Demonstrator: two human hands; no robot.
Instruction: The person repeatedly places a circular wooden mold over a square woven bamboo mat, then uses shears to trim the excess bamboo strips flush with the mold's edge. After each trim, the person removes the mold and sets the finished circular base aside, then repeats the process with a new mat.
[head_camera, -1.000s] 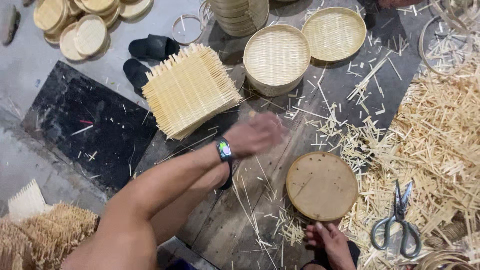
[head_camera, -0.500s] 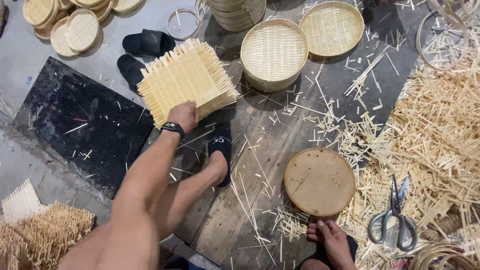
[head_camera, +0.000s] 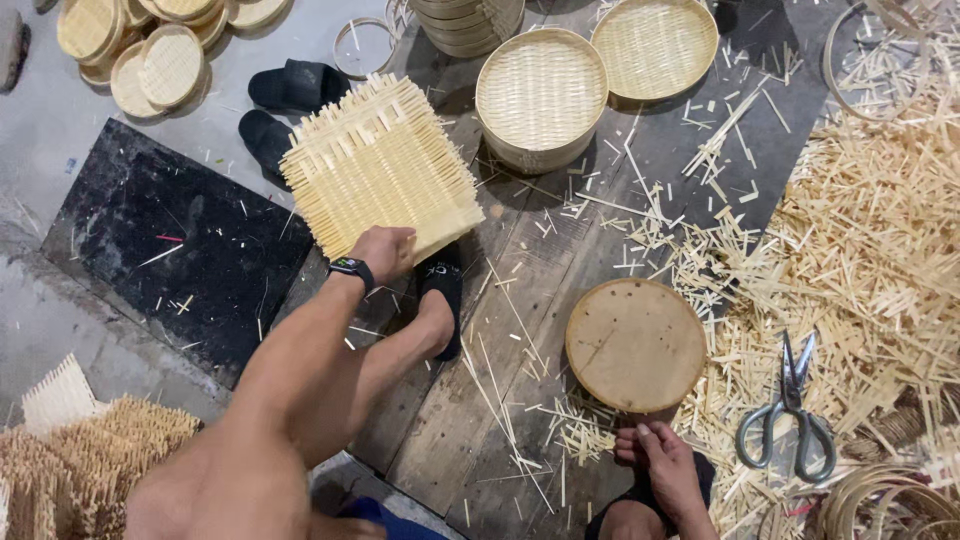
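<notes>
My left hand (head_camera: 385, 250), a black watch on its wrist, grips the near edge of a stack of square woven bamboo mats (head_camera: 375, 165) with loose strip ends. The stack lies on the floor boards ahead of me, partly over a black sandal on my left foot (head_camera: 440, 300). My right hand (head_camera: 668, 470) rests low near my right foot, holding nothing, just below a round wooden disc (head_camera: 635, 343).
Scissors (head_camera: 790, 405) lie on a heap of bamboo offcuts (head_camera: 880, 230) at right. Two round woven baskets (head_camera: 540, 95) (head_camera: 655, 45) stand ahead. Black slippers (head_camera: 290, 90), woven lids (head_camera: 165, 50) and a black mat (head_camera: 160, 240) are at left, bamboo bundles (head_camera: 90, 450) at lower left.
My left hand has swung from the middle of the boards leftward to the mat stack and closed on its near edge. My right hand has stayed put.
</notes>
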